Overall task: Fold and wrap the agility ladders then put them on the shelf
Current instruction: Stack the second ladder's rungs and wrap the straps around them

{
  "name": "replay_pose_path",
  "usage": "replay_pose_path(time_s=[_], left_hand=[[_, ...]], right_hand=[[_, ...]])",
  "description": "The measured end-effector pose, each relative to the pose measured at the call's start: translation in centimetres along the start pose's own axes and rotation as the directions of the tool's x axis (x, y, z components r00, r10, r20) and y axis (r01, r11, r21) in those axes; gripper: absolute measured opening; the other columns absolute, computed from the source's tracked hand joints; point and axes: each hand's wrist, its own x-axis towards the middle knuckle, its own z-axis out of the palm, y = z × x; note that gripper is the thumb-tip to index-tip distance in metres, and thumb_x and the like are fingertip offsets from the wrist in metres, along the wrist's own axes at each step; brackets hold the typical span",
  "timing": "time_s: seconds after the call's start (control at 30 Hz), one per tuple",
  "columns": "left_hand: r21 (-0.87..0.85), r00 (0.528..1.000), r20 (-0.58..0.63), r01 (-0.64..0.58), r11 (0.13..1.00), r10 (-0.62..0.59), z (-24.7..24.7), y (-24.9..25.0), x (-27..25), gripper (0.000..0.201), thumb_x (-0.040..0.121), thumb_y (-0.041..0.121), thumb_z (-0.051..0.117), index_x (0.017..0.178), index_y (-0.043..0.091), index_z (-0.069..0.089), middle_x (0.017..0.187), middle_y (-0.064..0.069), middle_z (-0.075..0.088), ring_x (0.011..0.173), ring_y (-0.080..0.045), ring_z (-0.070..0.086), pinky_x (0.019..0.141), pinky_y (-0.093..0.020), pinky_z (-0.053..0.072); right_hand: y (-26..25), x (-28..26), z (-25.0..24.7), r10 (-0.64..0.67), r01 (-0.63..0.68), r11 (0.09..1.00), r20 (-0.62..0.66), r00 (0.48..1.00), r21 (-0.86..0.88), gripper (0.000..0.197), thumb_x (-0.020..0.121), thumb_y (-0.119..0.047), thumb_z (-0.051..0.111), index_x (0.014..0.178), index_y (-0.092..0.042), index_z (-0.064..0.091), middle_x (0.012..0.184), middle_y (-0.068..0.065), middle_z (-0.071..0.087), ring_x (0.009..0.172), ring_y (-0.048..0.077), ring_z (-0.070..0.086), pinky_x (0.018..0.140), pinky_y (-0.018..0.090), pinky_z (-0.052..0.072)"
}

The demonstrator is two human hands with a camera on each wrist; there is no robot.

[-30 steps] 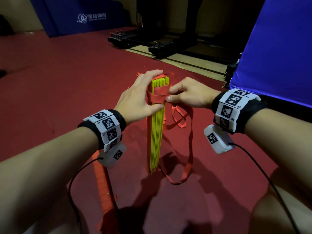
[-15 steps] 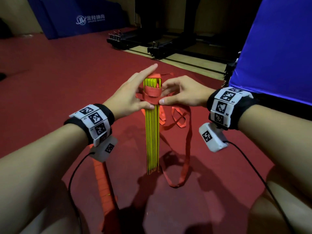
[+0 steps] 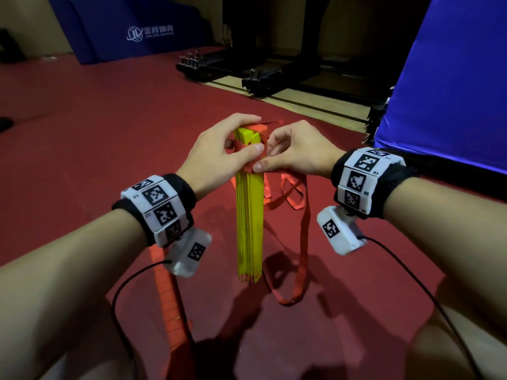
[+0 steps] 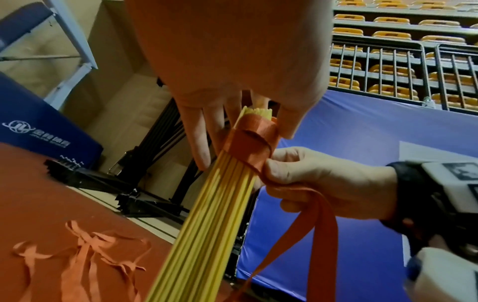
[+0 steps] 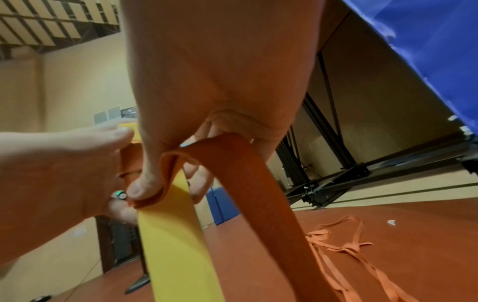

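Observation:
A folded agility ladder, a bundle of yellow rungs (image 3: 248, 220), stands upright on the red floor. An orange strap (image 3: 247, 148) is wound round its top, clearer in the left wrist view (image 4: 250, 143). My left hand (image 3: 219, 152) grips the top of the bundle, fingers curled over it and thumb on the wrap. My right hand (image 3: 288, 154) pinches the strap (image 5: 232, 163) against the yellow rungs (image 5: 175, 245). The rest of the strap hangs in a long loop (image 3: 301, 242) down to the floor.
A second orange folded ladder (image 3: 170, 305) lies on the floor by my left forearm. Loose strap ends (image 4: 77, 255) lie on the floor behind the bundle. A blue mat (image 3: 444, 78) stands at the right, black equipment bases (image 3: 247, 69) lie ahead, and another blue mat (image 3: 131, 31) is at the back left.
My left hand went from straight fingers beside the bundle to curling over its top with the thumb on the wrap. The bundle has turned a little. My right hand keeps its pinch on the strap.

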Motion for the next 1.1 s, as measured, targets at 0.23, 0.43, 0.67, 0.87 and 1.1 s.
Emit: replay_pose_path(time_s=[0.23, 0.43, 0.67, 0.87, 1.1], left_hand=[[-0.173, 0.995, 0.095, 0.044, 0.984, -0.028, -0.8, -0.1, -0.1, 0.029, 0.100, 0.018, 0.067, 0.128, 0.027, 0.065, 0.091, 0.005, 0.064, 0.074, -0.013, 0.061, 0.061, -0.024, 0.056], [-0.190, 0.998, 0.061, 0.044, 0.981, -0.033, -0.8, -0.2, -0.2, 0.028, 0.100, 0.022, 0.063, 0.126, 0.033, 0.061, 0.104, 0.005, 0.067, 0.076, -0.017, 0.060, 0.066, -0.031, 0.053], [-0.235, 0.996, 0.085, 0.059, 0.970, -0.040, -0.9, 0.2, -0.3, 0.024, 0.105, 0.013, 0.055, 0.118, 0.032, 0.063, 0.122, -0.006, 0.063, 0.083, -0.014, 0.060, 0.068, -0.029, 0.054], [-0.296, 0.995, -0.033, 0.079, 0.952, -0.093, -0.2, 0.4, -0.3, 0.024, 0.105, 0.009, 0.057, 0.121, 0.024, 0.068, 0.121, 0.004, 0.066, 0.085, 0.004, 0.067, 0.064, -0.018, 0.055], [-0.313, 0.996, -0.052, 0.050, 0.948, -0.070, 0.7, 0.8, -0.4, 0.018, 0.107, 0.018, 0.055, 0.121, 0.018, 0.066, 0.107, 0.001, 0.070, 0.089, 0.001, 0.064, 0.071, -0.020, 0.054]], right_hand=[[-0.4, -0.3, 0.2, 0.020, -0.021, 0.997, -0.018, 1.000, -0.074, 0.036, 0.064, -0.041, 0.095, 0.073, -0.021, 0.067, 0.076, -0.002, 0.077, 0.066, 0.001, 0.066, 0.064, 0.012, 0.047], [-0.9, -0.8, 0.7, -0.003, -0.002, 0.995, -0.051, 0.999, -0.101, 0.037, 0.068, -0.042, 0.093, 0.080, -0.018, 0.067, 0.075, -0.007, 0.074, 0.062, -0.006, 0.061, 0.060, 0.006, 0.042], [-1.0, -0.8, 1.0, -0.018, 0.009, 0.994, -0.085, 0.996, -0.108, 0.035, 0.069, -0.044, 0.092, 0.077, -0.018, 0.069, 0.073, -0.005, 0.073, 0.063, -0.001, 0.062, 0.063, 0.011, 0.046], [-1.0, -0.7, 1.3, 0.015, -0.030, 0.994, -0.138, 0.990, -0.106, 0.038, 0.068, -0.046, 0.092, 0.079, -0.015, 0.071, 0.077, 0.000, 0.076, 0.066, 0.003, 0.065, 0.061, 0.014, 0.047], [-1.2, -1.0, 1.3, 0.030, -0.048, 0.993, -0.159, 0.987, -0.107, 0.039, 0.066, -0.048, 0.092, 0.069, -0.018, 0.067, 0.068, -0.001, 0.072, 0.057, 0.003, 0.058, 0.053, 0.013, 0.041]])
